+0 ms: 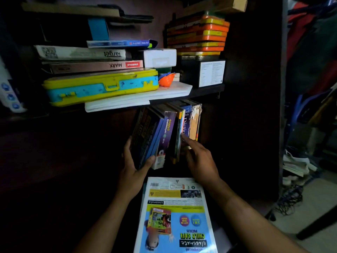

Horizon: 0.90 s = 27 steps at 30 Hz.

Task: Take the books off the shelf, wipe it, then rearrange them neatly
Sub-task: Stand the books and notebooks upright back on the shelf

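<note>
Dark lower shelf (54, 152) hides detail. I see left hand (134, 167) clamped on leaning books (151, 136); right hand (198, 157) loose, forefinger touching dictionary spine (186, 123). Book bottoms unclear.

The lower shelf (54, 152) left of the standing books (164, 132) lies in deep shadow, so its surface and contents cannot be made out. The dictionary (186, 123) spine title is partly covered by the right hand (200, 161), whose other fingers vanish behind the books. The left hand (133, 168) has its fingertips hidden behind the stack. The notebook (175, 216) is cut by the bottom edge
</note>
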### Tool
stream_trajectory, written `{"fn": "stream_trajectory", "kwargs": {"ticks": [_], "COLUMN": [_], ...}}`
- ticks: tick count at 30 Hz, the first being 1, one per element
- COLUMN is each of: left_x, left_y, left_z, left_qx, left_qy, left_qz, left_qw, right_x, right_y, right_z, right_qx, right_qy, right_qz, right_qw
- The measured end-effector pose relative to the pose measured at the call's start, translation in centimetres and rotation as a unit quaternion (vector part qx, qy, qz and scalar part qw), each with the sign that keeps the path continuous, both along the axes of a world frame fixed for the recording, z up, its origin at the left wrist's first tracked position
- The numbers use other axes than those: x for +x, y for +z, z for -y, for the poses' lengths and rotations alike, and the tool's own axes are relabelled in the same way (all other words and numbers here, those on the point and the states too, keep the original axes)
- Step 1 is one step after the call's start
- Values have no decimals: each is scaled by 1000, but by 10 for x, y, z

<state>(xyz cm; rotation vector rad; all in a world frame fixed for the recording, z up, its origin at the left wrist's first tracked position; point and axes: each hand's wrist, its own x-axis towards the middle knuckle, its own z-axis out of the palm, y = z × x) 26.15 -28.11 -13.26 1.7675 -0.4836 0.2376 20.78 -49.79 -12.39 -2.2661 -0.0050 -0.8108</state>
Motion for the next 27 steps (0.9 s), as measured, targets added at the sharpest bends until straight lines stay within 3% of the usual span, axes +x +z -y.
{"fn": "stream_trajectory", "kwargs": {"ticks": [4,8,10,12,14,17,20,23,27], "left_x": [5,7,6,6,6,8,10,2,-23], "left_y": [-2,-6,-4,-2,0,3,-3,-1,11], "left_z": [-2,-6,-6,-5,-4,-4,-3,-2,11], "left_qx": [-12,-12,-13,-15,-31,-65,-67,-74,-67], "left_qy": [4,31,69,96,98,70,31,34,-98], "left_qz": [2,3,38,87,128,141,130,125,40], "left_qw": [1000,999,997,992,986,985,989,989,992], "right_x": [-7,-31,-36,-38,-45,-55,-55,-53,-56], "right_y": [-2,-17,-19,-18,-12,-2,2,3,6], "right_z": [3,4,4,5,4,6,14,19,19], "right_qx": [43,-175,-172,-120,22,284,451,508,508], "right_qy": [6,35,46,49,80,115,93,89,92], "right_qz": [-39,-208,-208,-195,-192,-115,-30,-13,-15], "right_qw": [998,962,962,972,978,945,887,856,856]}}
